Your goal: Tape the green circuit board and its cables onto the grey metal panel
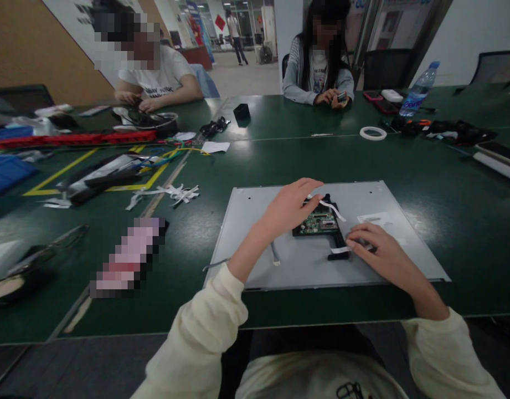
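A flat grey metal panel lies on the green table in front of me. On it sits a green circuit board in a black bracket. One white tape strip crosses the board's upper right corner, and a second white strip crosses the bracket's lower arm. Over the board's upper edge reaches my left hand, fingers stretched out and thumb apart, partly hiding the board. My right hand rests on the panel, fingers spread, its fingertips at the right end of the lower strip.
Left of the panel lie a phone-like object and a pile of white strips. A tape roll and a water bottle are on the far right. Two people sit across the table, near a small black box.
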Motion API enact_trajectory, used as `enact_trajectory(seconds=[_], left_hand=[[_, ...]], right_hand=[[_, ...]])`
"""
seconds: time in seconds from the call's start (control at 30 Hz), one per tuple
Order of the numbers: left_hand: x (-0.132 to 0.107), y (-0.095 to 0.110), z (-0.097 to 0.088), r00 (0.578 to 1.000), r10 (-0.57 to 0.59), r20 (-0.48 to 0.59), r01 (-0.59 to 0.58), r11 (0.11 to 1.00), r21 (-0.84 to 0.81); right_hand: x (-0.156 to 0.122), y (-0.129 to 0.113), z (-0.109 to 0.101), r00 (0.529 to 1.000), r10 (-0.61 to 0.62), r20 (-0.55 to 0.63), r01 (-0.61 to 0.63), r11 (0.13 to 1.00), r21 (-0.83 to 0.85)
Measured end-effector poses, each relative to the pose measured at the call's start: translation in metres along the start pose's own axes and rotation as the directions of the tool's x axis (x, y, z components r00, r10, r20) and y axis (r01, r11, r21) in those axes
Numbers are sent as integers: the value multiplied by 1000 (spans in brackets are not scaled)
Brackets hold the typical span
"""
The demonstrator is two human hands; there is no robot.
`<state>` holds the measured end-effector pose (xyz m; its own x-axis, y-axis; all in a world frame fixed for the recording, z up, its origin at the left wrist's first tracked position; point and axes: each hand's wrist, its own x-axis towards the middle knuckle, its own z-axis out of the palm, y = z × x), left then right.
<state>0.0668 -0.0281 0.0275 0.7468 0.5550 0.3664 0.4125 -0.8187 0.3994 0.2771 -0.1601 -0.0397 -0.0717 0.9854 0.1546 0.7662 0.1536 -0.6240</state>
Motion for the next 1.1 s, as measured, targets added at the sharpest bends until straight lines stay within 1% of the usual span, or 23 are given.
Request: enact_trajectory(seconds=[0.07,0.13,0.2,0.33,0.47,0.63,0.77,0.87,0.97,1.1], left_hand=[[-3,13,-8,999,10,-48,-12,999,-35],[-8,27,-15,996,-18,-92,11,998,-68],[-16,39,-18,992,-54,-110,44,994,-99],[-34,57,-18,980,-132,-150,106,979,-174],[-47,67,-10,964,-205,-172,158,954,-255],[-53,74,9,938,-315,-141,262,917,-301],[-52,82,26,934,-326,-148,261,903,-340],[-50,88,34,919,-372,-128,309,884,-352],[-48,91,40,903,-424,-66,375,855,-358],[-48,89,47,910,-411,50,400,840,-368]], right_hand=[[0,0,0,1000,-2,6,2,1000,12],[-1,1,0,1000,-8,9,7,1000,25],[-1,2,0,1000,-21,14,20,999,44],[-2,6,-1,999,-31,41,25,991,132],[-2,9,-4,998,23,63,-36,976,217],[-3,7,-7,995,75,61,-87,970,229],[-3,2,-10,994,103,23,-105,947,304],[-3,-2,-12,995,99,11,-97,931,352],[-4,-7,-13,998,59,39,-70,915,398],[-5,-13,-13,996,42,84,-73,909,411]])
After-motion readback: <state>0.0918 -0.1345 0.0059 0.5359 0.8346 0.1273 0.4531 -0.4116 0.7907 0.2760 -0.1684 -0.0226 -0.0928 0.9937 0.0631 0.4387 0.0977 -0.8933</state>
